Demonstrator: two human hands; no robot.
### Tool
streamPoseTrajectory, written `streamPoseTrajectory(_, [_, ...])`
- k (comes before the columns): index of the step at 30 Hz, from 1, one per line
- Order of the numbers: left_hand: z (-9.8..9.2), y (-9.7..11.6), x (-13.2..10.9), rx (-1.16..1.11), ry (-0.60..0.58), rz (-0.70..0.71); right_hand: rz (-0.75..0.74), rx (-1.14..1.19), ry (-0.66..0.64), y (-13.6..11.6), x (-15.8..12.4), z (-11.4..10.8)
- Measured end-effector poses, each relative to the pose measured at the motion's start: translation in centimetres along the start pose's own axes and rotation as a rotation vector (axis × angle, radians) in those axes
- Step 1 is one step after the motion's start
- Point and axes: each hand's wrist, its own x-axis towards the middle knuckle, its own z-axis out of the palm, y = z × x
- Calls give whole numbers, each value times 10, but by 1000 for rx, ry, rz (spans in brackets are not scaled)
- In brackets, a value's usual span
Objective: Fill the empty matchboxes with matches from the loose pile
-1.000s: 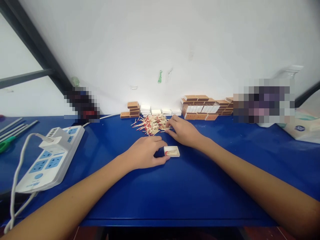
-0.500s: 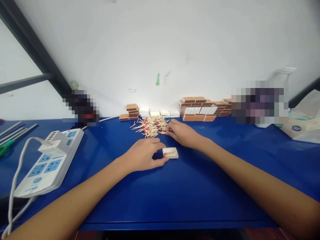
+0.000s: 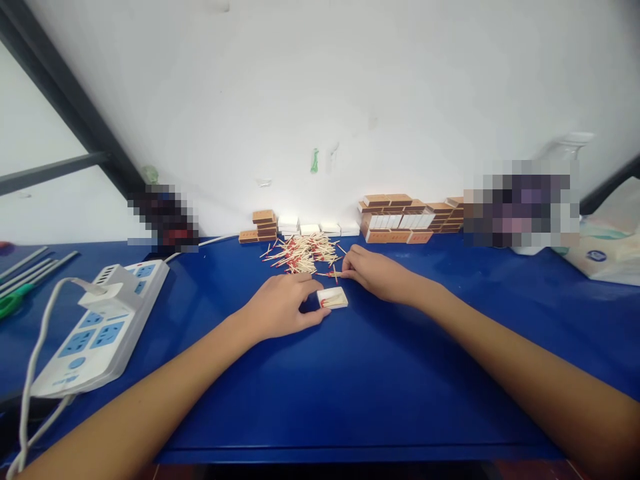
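My left hand (image 3: pixel 283 307) has its thumb and fingers around the left end of a small white matchbox tray (image 3: pixel 341 293), which rests on the blue table. A few red-tipped matches (image 3: pixel 330 303) lie inside the tray. Behind it spreads a loose heap of matches (image 3: pixel 305 253). At the heap's near right side my right hand (image 3: pixel 377 272) is closed in a pinch on several matches (image 3: pixel 332 274), their red heads pointing left. The fingertips partly hide these matches.
Brown matchboxes (image 3: pixel 395 236) are stacked by the wall, with a smaller stack (image 3: pixel 264 217) to the left. White trays (image 3: pixel 326 228) stand between them. A power strip (image 3: pixel 107 330) with cables lies left, near green-handled scissors (image 3: pixel 15 301). A plastic pack (image 3: pixel 605 250) is at right.
My right hand has drawn slightly right and nearer, pulling several matches off the heap's edge. My left hand and the tray have shifted a little left and away from me.
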Motion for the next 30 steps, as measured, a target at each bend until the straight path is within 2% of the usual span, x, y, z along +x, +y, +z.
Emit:
streamPoseTrajectory(9, [-1,1,0,8,5,0,-4,-20,-21,-1,-1,0])
streamPoseTrajectory(18, [0,0,-1,5,13,21,30,-29,-104,-5,-13,-18])
streamPoseTrajectory(30, [-1,0,0,11,4,-8,32,-126,18,14,-18,-25])
